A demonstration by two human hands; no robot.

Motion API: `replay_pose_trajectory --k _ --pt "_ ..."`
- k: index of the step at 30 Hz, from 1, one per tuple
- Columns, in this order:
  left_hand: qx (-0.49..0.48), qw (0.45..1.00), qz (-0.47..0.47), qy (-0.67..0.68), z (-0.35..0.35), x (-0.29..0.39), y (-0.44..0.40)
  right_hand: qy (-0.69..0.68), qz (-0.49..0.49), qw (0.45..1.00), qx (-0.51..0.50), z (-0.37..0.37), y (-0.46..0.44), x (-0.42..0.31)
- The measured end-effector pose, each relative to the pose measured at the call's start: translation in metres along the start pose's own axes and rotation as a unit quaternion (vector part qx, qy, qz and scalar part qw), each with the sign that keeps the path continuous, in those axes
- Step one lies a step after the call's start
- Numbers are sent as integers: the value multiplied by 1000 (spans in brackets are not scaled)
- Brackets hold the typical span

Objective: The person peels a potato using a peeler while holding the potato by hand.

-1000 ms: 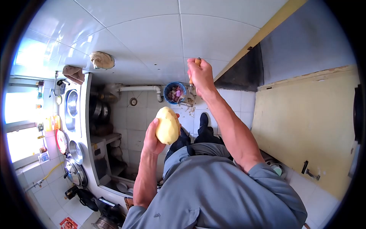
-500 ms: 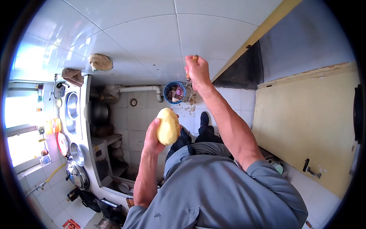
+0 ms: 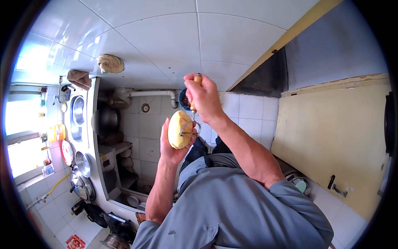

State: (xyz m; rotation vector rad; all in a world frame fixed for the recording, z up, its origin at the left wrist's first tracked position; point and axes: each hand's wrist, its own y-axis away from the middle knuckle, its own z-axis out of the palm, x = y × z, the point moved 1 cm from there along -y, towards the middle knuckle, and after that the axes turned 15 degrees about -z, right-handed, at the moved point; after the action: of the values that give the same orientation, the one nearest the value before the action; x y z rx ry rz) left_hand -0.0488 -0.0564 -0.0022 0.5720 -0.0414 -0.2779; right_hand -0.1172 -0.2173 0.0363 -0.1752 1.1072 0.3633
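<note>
A large peeled potato (image 3: pixel 177 129), pale yellow and smooth, rests in my left hand (image 3: pixel 170 150), whose fingers wrap round its lower side and far edge. My right hand (image 3: pixel 203 96) is closed around the wooden handle of a peeler (image 3: pixel 194 103). The peeler's metal frame and blade lie against the potato's right side, near my left fingertips. Behind my right hand, a blue bin (image 3: pixel 183 99) on the floor is partly covered; some dark scraps show inside it.
To the left runs a counter with a sink (image 3: pixel 77 111), a metal bowl (image 3: pixel 83 164) and a lidded pot (image 3: pixel 82 183). A white drain pipe (image 3: pixel 157 93) runs along the wall. A yellow door (image 3: pixel 331 137) stands at right.
My right hand has come down and left with the peeler, bringing its blade onto the potato. The potato has turned slightly in my left hand, and the bin is now more covered.
</note>
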Motion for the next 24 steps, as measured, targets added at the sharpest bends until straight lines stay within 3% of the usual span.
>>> replay_pose_trajectory --k 3,5,7,9,17,19,21,24 --pt "28 999 -11 -34 2 -2 1 22 -11 999 -33 1 -2 14" --pt "72 994 -1 -82 0 -3 3 34 29 999 -2 -7 -15 23" --pt "64 993 3 -97 -3 -3 8 50 14 995 87 -23 -39 40" --pt "53 992 7 -115 -2 0 8 75 22 991 110 -46 -60 48" --pt "74 984 14 -163 0 -1 8 24 48 999 6 -10 -17 25" --pt "63 982 12 -177 1 -2 9 37 82 996 21 -12 -22 28" --pt "55 981 15 -187 0 -5 12 105 16 989 102 -41 -49 56" --pt "27 989 16 -146 -1 -2 11 103 7 986 131 -58 -56 37"
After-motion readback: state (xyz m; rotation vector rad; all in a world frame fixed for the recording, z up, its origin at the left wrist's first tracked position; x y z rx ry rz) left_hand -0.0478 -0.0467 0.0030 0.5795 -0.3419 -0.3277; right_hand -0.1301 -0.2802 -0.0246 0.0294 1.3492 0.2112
